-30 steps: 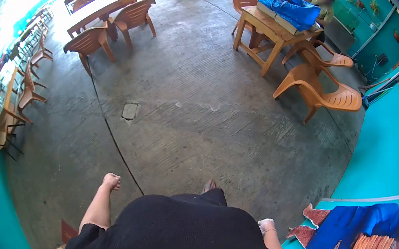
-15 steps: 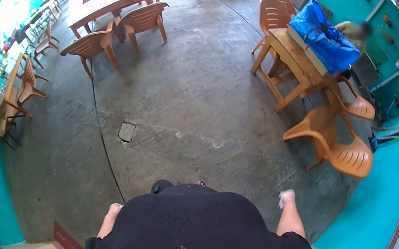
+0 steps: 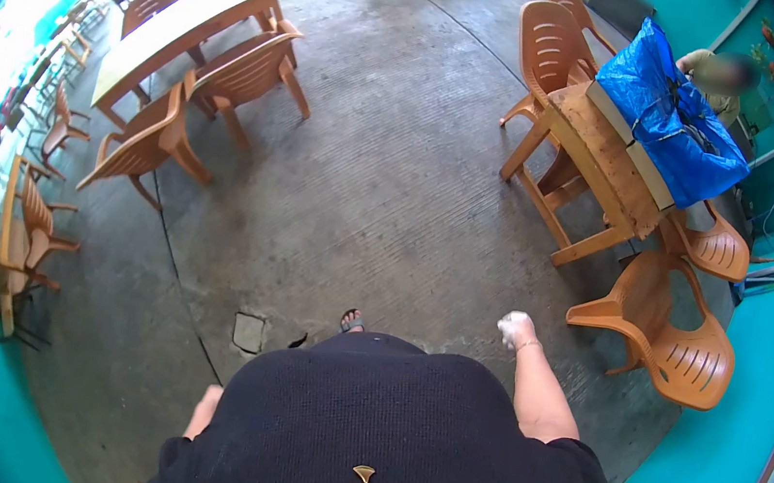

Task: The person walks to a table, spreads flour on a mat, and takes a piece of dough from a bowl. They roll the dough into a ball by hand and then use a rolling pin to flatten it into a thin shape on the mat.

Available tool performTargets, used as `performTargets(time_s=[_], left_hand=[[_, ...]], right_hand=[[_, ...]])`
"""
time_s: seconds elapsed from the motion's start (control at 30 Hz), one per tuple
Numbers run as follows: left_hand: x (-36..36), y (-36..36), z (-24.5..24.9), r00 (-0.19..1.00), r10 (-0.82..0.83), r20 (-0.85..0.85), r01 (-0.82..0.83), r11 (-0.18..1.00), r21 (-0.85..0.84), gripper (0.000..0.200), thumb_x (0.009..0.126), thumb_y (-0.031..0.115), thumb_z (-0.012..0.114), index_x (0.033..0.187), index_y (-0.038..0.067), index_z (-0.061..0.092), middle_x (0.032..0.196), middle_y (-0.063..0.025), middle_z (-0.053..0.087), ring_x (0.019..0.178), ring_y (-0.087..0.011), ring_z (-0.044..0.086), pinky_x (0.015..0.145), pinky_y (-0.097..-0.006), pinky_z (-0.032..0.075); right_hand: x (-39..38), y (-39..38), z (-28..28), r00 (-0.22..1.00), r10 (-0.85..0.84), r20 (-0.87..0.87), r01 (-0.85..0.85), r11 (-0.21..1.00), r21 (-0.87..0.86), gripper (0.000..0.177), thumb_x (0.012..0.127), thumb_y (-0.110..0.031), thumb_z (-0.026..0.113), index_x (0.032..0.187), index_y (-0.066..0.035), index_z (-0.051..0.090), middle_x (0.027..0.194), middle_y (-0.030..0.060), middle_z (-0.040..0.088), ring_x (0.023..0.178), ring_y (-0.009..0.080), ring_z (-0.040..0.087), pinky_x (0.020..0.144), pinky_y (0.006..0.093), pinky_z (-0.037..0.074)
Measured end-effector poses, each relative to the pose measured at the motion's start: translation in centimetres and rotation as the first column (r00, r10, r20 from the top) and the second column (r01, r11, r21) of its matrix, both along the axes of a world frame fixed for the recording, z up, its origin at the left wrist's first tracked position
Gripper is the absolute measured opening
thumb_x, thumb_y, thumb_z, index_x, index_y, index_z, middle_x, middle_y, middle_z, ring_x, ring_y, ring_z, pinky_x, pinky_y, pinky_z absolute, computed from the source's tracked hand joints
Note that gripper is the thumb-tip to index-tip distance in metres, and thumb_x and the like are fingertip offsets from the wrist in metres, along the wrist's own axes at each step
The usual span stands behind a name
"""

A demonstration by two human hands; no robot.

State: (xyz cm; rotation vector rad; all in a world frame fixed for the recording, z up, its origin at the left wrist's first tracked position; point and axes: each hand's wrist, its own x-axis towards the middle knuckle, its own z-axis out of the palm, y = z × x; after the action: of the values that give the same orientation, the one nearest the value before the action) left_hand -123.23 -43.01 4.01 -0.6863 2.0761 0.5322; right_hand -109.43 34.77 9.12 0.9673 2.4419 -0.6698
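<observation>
1. Right hand [image 3: 517,329] swung out front, pale-covered – fingers curled into a fist.
2. Left hand [image 3: 206,409] low beside the black top [image 3: 400,439], half hidden – finger state impossible to tell.
3. Nearest the right hand: orange chair [image 3: 677,340], standing just beside the wooden table [image 3: 603,162] with the blue bag [image 3: 674,115] on it.

The right hand [image 3: 516,329], right of centre, looks whitish, as if under a pale translucent covering. The top [image 3: 401,429] at the bottom of the frame is plain black, with a small gold pendant [image 3: 365,476]. The floor [image 3: 387,163] is grey concrete with fine ribbed lines. The chairs [image 3: 676,348] are orange-brown with slatted backs. At upper right, the bag [image 3: 672,118] is bright blue and the table [image 3: 603,162] pale wood-brown. The wall [image 3: 729,463] at lower right is teal.
</observation>
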Motion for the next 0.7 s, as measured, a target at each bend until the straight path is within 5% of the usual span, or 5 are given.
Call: performTargets(time_s=[0.1, 0.13, 0.3, 0.47, 0.7], left_hand=[[-16.5, 4.2, 3.3, 0.985, 0.143, -0.092, -0.108, 0.944, 0.313, 0.016, 0.089, 0.014, 0.061, 0.084, -0.001, 0.066, 0.07, -0.0107, 0.062, 0.053, -0.0202, 0.057, 0.046, -0.0355, 0.048], [-21.4, 6.8, 5.7, 0.969, 0.21, -0.131, -0.153, 0.925, 0.349, 0.016, 0.09, 0.013, 0.06, 0.08, 0.0, 0.062, 0.066, -0.0077, 0.058, 0.049, -0.0181, 0.052, 0.042, -0.0343, 0.045], [-39.2, 20.7, 8.9, 0.938, 0.325, -0.118, -0.207, 0.801, 0.562, 0.018, 0.093, 0.007, 0.052, 0.076, 0.004, 0.055, 0.062, -0.0027, 0.05, 0.045, -0.0144, 0.048, 0.038, -0.0302, 0.041], [-42.9, 39.2, 7.1, 0.966, -0.041, -0.254, 0.127, 0.935, 0.33, 0.013, 0.088, 0.006, 0.057, 0.077, 0.001, 0.063, 0.065, -0.0073, 0.058, 0.049, -0.0185, 0.055, 0.04, -0.0342, 0.045], [-45.8, 40.2, 8.9, 0.95, -0.275, -0.147, 0.302, 0.927, 0.221, 0.015, 0.087, 0.009, 0.06, 0.074, 0.002, 0.064, 0.065, -0.0076, 0.06, 0.05, -0.0182, 0.056, 0.044, -0.0333, 0.046]], right_hand=[[5.2, 1.7, -4.4, 0.696, -0.703, 0.149, 0.711, 0.643, -0.285, 0.02, 0.083, -0.015, 0.067, 0.07, -0.002, 0.061, 0.058, 0.0142, 0.057, 0.046, 0.0312, 0.057, 0.041, 0.0473, 0.043], [9.1, 4.8, -9.8, 0.788, -0.533, 0.308, 0.598, 0.781, -0.177, 0.021, 0.084, -0.012, 0.065, 0.067, -0.004, 0.057, 0.054, 0.0133, 0.053, 0.044, 0.0297, 0.055, 0.037, 0.0465, 0.04], [12.3, 6.4, -6.7, 0.204, -0.78, 0.591, 0.979, 0.176, -0.105, 0.014, 0.086, -0.011, 0.061, 0.08, 0.001, 0.065, 0.064, 0.0205, 0.062, 0.054, 0.0328, 0.063, 0.046, 0.0449, 0.05], [1.4, 14.0, -8.6, 0.334, -0.613, 0.716, 0.904, 0.425, -0.058, 0.018, 0.086, -0.015, 0.062, 0.076, -0.001, 0.064, 0.06, 0.0165, 0.058, 0.05, 0.031, 0.059, 0.047, 0.0452, 0.048], [-38.4, 27.0, 2.6, 0.891, -0.434, 0.132, 0.445, 0.781, -0.438, 0.02, 0.083, -0.021, 0.06, 0.076, -0.003, 0.068, 0.061, 0.011, 0.065, 0.048, 0.0212, 0.061, 0.049, 0.0353, 0.049]])
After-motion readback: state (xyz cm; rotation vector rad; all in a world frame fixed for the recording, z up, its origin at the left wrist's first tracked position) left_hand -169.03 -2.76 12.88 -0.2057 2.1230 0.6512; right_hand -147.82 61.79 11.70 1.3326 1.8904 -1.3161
